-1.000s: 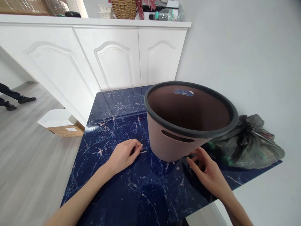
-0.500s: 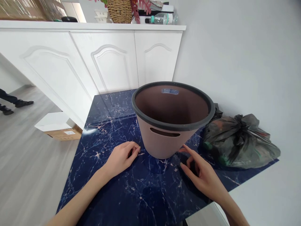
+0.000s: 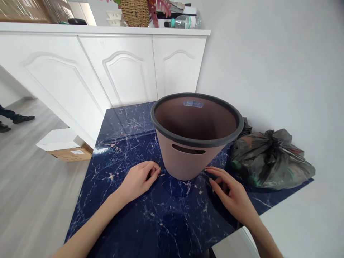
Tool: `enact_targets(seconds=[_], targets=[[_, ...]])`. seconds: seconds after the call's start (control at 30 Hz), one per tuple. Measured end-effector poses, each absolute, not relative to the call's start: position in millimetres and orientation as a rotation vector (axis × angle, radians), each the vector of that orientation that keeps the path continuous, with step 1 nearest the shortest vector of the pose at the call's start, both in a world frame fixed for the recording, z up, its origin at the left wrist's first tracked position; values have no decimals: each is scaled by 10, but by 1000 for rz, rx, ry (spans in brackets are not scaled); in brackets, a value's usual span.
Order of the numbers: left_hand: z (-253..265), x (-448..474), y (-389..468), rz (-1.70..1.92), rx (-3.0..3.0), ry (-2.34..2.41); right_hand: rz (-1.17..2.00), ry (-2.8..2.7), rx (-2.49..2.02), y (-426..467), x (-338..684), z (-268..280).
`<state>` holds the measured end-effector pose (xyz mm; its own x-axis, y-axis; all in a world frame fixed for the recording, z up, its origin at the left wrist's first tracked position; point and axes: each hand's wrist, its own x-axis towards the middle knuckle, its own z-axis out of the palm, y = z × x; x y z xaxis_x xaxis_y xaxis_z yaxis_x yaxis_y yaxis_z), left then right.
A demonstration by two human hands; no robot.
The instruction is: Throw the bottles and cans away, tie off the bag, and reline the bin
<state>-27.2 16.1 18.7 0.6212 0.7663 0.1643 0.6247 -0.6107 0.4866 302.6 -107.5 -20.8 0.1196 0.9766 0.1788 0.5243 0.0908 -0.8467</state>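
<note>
An upright brownish-pink trash can (image 3: 185, 163) with a dark grey rim stands on the blue marbled tabletop (image 3: 150, 218). Its inside is visible from above and holds nothing I can see; the deepest part is in shadow. Slots are cut in its near and far walls. My left hand (image 3: 141, 179) rests on the tabletop left of the can, fingers curled in and nothing in them. To the right of the can's base, my right hand (image 3: 229, 191) lies with its fingers loosely bent and apart, the index fingertip close to the can; whether it touches I cannot tell.
A tied dark plastic bag (image 3: 272, 161) of bottles sits at the tabletop's right, by the wall. Behind are white cabinets (image 3: 126, 71) carrying a woven basket (image 3: 135, 12) and a plastic bottle (image 3: 185, 22). A cardboard box (image 3: 71, 154) and a person's shoes (image 3: 23, 118) are on the floor.
My right hand has shifted slightly to the right, and its fingers have moved a little. My left hand and the trash can stay in place; the view has shifted slightly.
</note>
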Motion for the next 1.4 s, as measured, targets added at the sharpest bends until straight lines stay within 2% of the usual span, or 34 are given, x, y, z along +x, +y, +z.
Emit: enact_targets(seconds=[1.0,1.23,1.4], targets=[[223,-261,142,454,2505,1104,614,-1511,-1564,-1071,3020,-173],[187,-282,158,451,2523,1092,290,-1627,-1779,-862,2944,-269],[190,-288,158,470,2518,1094,131,-1673,-2234,-429,2884,-141]])
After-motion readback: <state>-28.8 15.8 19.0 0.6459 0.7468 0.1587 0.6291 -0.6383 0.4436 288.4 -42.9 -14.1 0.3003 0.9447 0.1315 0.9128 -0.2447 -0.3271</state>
